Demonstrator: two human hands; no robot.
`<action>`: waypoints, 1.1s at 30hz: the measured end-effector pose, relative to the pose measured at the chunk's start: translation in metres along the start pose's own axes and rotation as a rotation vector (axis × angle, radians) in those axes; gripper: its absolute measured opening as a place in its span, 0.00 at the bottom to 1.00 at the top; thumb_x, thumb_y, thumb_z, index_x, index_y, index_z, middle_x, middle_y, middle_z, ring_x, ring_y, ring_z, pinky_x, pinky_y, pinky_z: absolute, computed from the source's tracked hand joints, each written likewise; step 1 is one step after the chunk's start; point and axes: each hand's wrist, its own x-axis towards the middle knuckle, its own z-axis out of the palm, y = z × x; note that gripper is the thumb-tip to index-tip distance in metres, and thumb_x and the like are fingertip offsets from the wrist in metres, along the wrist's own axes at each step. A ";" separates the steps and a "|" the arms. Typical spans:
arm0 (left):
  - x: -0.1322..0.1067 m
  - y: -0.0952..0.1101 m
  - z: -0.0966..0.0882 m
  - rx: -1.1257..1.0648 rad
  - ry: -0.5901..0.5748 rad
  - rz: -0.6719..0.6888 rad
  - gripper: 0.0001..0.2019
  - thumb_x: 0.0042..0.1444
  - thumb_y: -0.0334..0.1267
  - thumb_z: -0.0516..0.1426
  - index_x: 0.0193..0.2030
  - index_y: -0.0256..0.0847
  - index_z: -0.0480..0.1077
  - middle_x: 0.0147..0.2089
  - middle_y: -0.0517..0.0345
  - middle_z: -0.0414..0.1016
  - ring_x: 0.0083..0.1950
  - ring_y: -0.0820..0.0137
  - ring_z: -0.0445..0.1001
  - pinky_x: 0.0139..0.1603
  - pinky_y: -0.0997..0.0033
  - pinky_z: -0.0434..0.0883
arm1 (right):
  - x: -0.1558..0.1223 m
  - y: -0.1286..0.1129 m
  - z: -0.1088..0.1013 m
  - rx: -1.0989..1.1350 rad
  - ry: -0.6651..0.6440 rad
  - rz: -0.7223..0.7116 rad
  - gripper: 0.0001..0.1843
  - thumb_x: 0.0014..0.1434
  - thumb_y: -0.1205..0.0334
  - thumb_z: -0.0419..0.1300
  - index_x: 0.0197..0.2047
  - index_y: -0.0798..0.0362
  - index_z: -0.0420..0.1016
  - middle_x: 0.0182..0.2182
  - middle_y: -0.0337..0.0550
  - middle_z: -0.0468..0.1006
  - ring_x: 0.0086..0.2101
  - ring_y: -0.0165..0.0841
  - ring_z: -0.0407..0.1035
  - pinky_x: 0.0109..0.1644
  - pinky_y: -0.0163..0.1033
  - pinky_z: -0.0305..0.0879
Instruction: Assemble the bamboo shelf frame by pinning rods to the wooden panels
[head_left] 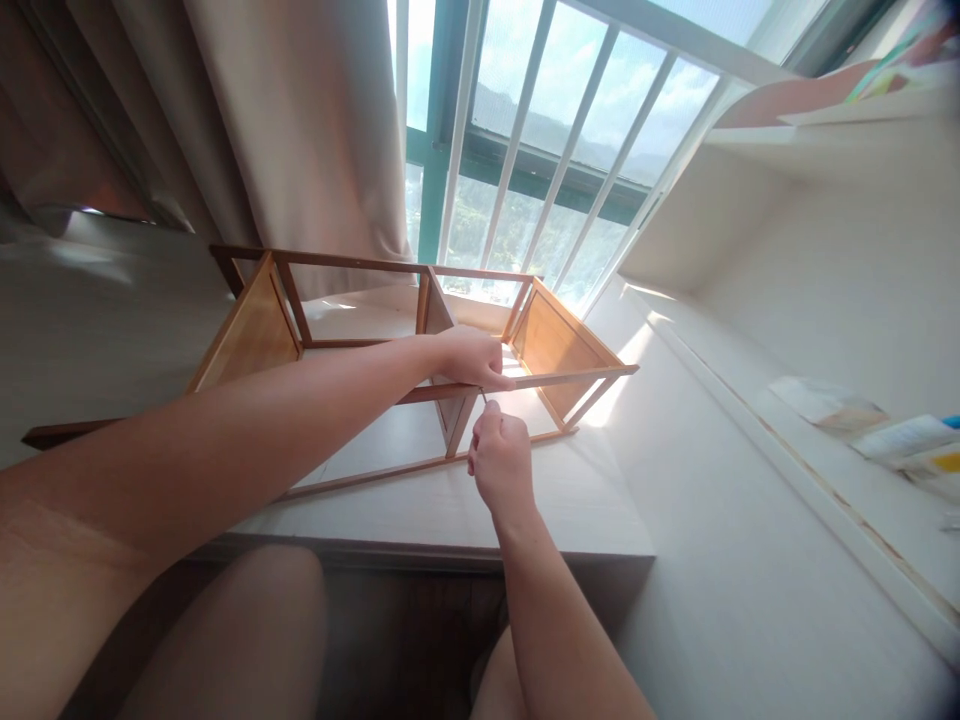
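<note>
Centre of frame: a wooden rack frame lies tipped on its side on the pale worktop, before the barred window and curtain at top. Left hand wraps the upper front rail near the middle divider panel, grip clenched on it. Right hand sits just below, fingers pinched around a thin metal tool, tip up at the rail joint; tool type too small to tell. Frame looks light, rigid, thin-slatted; probably best held close to a joint, since slim rails could flex or crack mid-span. Shelves at right.
</note>
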 end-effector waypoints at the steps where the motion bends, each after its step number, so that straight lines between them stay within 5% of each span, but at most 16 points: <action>1: 0.000 0.000 0.000 0.002 0.000 0.002 0.27 0.53 0.60 0.53 0.11 0.45 0.63 0.16 0.62 0.49 0.20 0.72 0.46 0.27 0.65 0.44 | 0.000 -0.001 0.000 0.023 -0.001 0.013 0.27 0.68 0.46 0.43 0.18 0.47 0.56 0.11 0.35 0.59 0.14 0.30 0.57 0.19 0.37 0.51; 17: -0.002 -0.001 0.000 -0.027 0.018 0.002 0.25 0.53 0.59 0.54 0.13 0.45 0.70 0.15 0.65 0.48 0.20 0.73 0.45 0.28 0.67 0.42 | 0.004 -0.014 0.007 0.535 -0.070 0.240 0.20 0.64 0.57 0.45 0.20 0.47 0.51 0.06 0.28 0.52 0.09 0.27 0.50 0.13 0.33 0.48; 26: -0.007 0.005 -0.009 -0.033 -0.048 -0.014 0.29 0.55 0.61 0.52 0.11 0.44 0.65 0.15 0.63 0.49 0.21 0.73 0.44 0.26 0.66 0.44 | -0.007 0.001 -0.011 0.143 -0.024 0.052 0.27 0.67 0.49 0.44 0.17 0.48 0.56 0.08 0.33 0.57 0.13 0.29 0.55 0.18 0.34 0.52; 33: -0.010 0.009 -0.016 -0.057 -0.118 -0.022 0.29 0.57 0.63 0.52 0.20 0.41 0.75 0.17 0.60 0.61 0.21 0.74 0.54 0.25 0.69 0.49 | -0.009 0.012 -0.041 -0.115 -0.067 0.012 0.27 0.68 0.50 0.46 0.17 0.50 0.58 0.11 0.36 0.62 0.16 0.29 0.57 0.23 0.35 0.48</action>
